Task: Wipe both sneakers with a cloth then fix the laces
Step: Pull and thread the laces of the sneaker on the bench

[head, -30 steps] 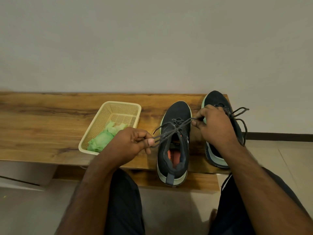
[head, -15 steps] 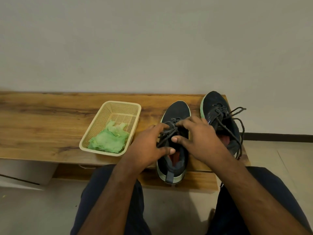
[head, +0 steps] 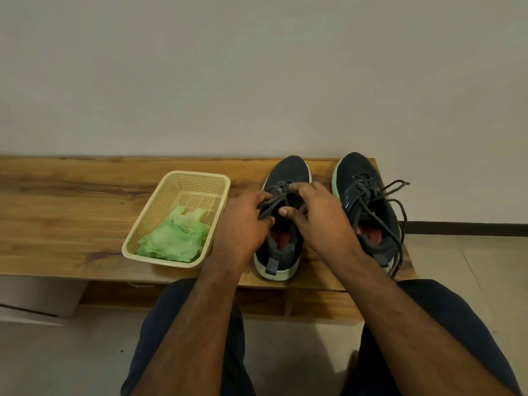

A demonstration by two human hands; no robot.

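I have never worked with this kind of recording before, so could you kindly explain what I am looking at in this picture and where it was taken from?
There is no machine here: a person wears a camera on the head, looking forward and down at their own bare hands. On a wooden bench against a wall stand two dark sneakers, side by side. The left hand and the right hand both work over the left sneaker, each with a grip on its laces. The right sneaker is untouched, and its laces lie loose. Beside the shoes sits a cream plastic basket holding a crumpled green cloth. The person's dark-clothed knees show below.
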